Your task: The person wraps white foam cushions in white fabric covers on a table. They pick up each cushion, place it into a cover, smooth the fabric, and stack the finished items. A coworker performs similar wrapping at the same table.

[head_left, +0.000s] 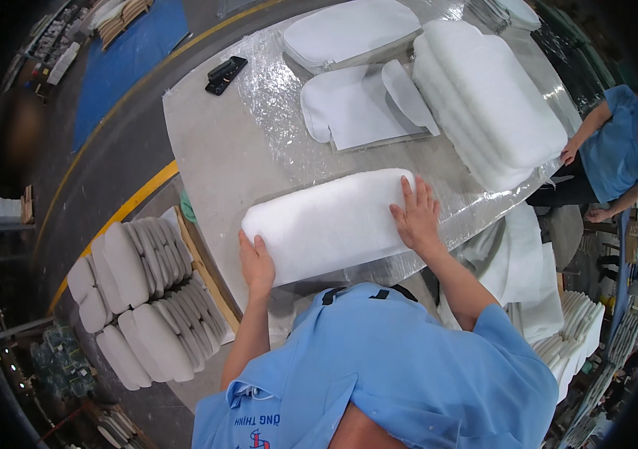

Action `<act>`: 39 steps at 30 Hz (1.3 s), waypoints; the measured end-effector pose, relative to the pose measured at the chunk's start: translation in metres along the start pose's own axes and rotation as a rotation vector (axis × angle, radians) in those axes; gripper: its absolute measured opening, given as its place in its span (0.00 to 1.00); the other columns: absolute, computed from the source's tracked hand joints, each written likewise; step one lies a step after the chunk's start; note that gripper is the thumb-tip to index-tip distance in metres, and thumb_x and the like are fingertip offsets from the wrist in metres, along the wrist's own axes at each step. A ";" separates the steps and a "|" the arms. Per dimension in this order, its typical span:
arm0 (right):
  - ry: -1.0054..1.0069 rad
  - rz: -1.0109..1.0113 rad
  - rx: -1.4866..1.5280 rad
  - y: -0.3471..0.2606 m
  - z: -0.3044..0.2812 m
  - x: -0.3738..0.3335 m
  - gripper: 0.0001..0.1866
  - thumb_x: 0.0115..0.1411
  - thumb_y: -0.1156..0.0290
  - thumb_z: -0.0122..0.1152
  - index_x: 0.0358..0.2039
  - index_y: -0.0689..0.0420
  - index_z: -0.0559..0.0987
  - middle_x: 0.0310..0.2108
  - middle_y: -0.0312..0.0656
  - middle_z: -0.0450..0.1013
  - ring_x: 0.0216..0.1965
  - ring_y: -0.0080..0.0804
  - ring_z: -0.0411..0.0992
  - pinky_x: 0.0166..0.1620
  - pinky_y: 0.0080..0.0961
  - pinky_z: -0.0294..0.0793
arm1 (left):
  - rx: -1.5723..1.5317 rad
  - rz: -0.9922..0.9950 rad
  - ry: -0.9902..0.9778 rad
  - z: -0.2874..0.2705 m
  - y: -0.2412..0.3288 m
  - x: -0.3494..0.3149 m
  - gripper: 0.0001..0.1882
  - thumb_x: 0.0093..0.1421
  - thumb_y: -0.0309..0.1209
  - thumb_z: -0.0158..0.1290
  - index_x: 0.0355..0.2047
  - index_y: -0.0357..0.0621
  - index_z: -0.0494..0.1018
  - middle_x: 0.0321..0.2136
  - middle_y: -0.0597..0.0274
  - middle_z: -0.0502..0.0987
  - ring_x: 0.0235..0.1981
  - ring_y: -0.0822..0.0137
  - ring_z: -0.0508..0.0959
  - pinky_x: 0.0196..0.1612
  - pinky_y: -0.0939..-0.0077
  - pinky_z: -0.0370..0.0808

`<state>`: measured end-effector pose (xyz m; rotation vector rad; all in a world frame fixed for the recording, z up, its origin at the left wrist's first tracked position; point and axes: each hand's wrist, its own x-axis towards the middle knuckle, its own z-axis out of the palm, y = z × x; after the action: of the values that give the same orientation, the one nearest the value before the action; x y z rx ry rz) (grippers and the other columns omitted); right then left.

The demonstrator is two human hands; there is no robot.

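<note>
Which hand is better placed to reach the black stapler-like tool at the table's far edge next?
Probably the left hand. It rests on the left end of the white, rounded wadding pad, on the same side as the black tool; the right hand lies flat on the pad's right end, farther away.

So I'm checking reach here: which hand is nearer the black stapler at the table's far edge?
Left. The left hand is at the white pad's near-left corner, below the stapler. The right hand lies on the pad's right end, farther across.
</note>
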<state>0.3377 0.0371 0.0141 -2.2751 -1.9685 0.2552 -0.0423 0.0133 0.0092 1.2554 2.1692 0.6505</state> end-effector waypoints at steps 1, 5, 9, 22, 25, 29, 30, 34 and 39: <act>0.009 -0.006 0.021 0.002 0.004 0.001 0.38 0.71 0.45 0.53 0.77 0.40 0.58 0.78 0.53 0.49 0.75 0.61 0.53 0.71 0.60 0.54 | 0.018 -0.009 0.009 0.002 0.004 -0.002 0.36 0.77 0.47 0.40 0.75 0.33 0.54 0.69 0.36 0.65 0.70 0.41 0.65 0.72 0.55 0.60; 0.044 -0.027 0.161 0.007 0.012 -0.001 0.40 0.69 0.44 0.56 0.77 0.40 0.58 0.76 0.55 0.52 0.71 0.62 0.58 0.69 0.60 0.58 | 0.006 -0.008 0.064 0.006 0.010 -0.007 0.35 0.77 0.47 0.40 0.74 0.34 0.55 0.67 0.35 0.67 0.68 0.39 0.68 0.70 0.53 0.63; 0.068 -0.069 0.222 0.006 0.014 -0.005 0.41 0.68 0.45 0.59 0.77 0.41 0.59 0.75 0.56 0.53 0.69 0.62 0.61 0.68 0.58 0.62 | 0.013 0.033 0.110 0.014 -0.001 -0.010 0.34 0.77 0.47 0.40 0.73 0.34 0.56 0.67 0.35 0.68 0.66 0.37 0.69 0.69 0.53 0.64; 0.152 0.253 1.104 0.028 -0.018 0.013 0.35 0.76 0.47 0.49 0.72 0.61 0.66 0.71 0.57 0.63 0.70 0.48 0.63 0.70 0.36 0.61 | -0.517 0.089 0.236 -0.033 0.005 -0.016 0.36 0.78 0.55 0.38 0.70 0.36 0.62 0.64 0.43 0.71 0.63 0.52 0.74 0.69 0.59 0.66; 0.281 0.285 1.455 0.023 -0.041 -0.009 0.32 0.77 0.47 0.46 0.67 0.61 0.72 0.59 0.51 0.73 0.57 0.39 0.72 0.62 0.33 0.68 | -0.984 0.074 0.155 -0.069 -0.006 -0.028 0.39 0.77 0.62 0.34 0.65 0.37 0.68 0.54 0.47 0.78 0.54 0.55 0.79 0.63 0.59 0.72; 0.157 0.259 1.483 0.013 -0.031 -0.035 0.31 0.78 0.46 0.44 0.57 0.62 0.80 0.41 0.39 0.77 0.43 0.27 0.72 0.50 0.25 0.70 | -1.199 -0.232 0.021 -0.062 -0.022 -0.033 0.43 0.74 0.67 0.32 0.55 0.38 0.77 0.32 0.59 0.80 0.37 0.62 0.81 0.47 0.65 0.79; 0.145 0.240 1.370 0.007 -0.026 -0.038 0.31 0.78 0.46 0.44 0.55 0.62 0.82 0.38 0.37 0.77 0.40 0.24 0.71 0.48 0.24 0.70 | -1.229 -0.261 0.014 -0.060 -0.029 -0.036 0.44 0.74 0.68 0.32 0.55 0.38 0.77 0.32 0.59 0.80 0.37 0.62 0.81 0.47 0.65 0.79; 0.124 0.251 1.456 0.006 -0.031 -0.027 0.29 0.77 0.47 0.46 0.51 0.61 0.84 0.41 0.38 0.77 0.42 0.26 0.72 0.50 0.24 0.70 | -1.248 -0.279 -0.095 -0.066 -0.041 -0.035 0.41 0.76 0.65 0.31 0.58 0.40 0.75 0.42 0.59 0.80 0.44 0.62 0.80 0.52 0.63 0.77; 0.055 0.228 1.515 0.008 -0.032 -0.025 0.36 0.77 0.40 0.40 0.53 0.62 0.81 0.44 0.41 0.78 0.43 0.28 0.75 0.50 0.27 0.73 | -1.181 -0.132 0.077 -0.087 -0.032 -0.004 0.40 0.75 0.66 0.32 0.55 0.43 0.77 0.39 0.55 0.83 0.42 0.62 0.81 0.51 0.65 0.78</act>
<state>0.3489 0.0113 0.0448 -1.3371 -0.7795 1.1621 -0.1188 -0.0167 0.0534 0.4298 1.4008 1.5883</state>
